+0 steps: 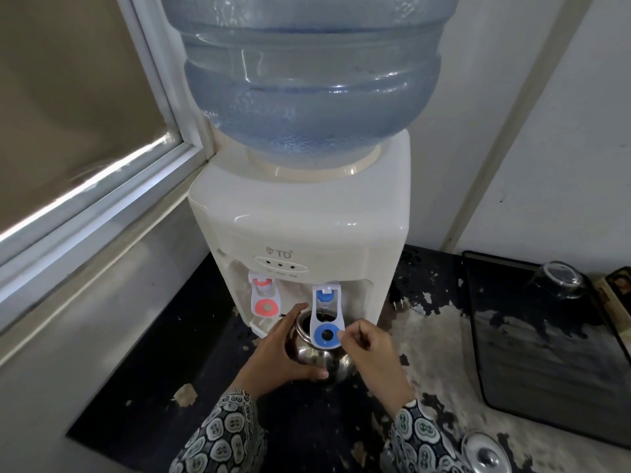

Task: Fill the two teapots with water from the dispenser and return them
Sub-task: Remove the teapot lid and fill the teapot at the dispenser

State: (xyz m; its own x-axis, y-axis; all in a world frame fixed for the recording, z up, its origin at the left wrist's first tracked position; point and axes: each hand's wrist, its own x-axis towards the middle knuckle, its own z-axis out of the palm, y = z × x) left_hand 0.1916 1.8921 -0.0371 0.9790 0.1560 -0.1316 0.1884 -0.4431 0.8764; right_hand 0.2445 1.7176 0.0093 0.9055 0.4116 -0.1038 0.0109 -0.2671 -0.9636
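A shiny steel teapot (316, 358) stands under the blue tap (326, 317) of the cream water dispenser (300, 220), its mouth open below the spout. My left hand (283, 353) grips the teapot's left side. My right hand (370, 349) pinches the edge of the blue tap's lever, which is swung forward. A thin stream of water seems to fall into the pot. A steel lid (486, 454) lies on the counter at the bottom right. I see no second teapot.
A big blue water bottle (307, 73) tops the dispenser. The red tap (263, 295) is to the left. A black tray (546, 363) with an upturned glass (558, 279) lies to the right on the worn black counter (164, 363). A window sill runs along the left.
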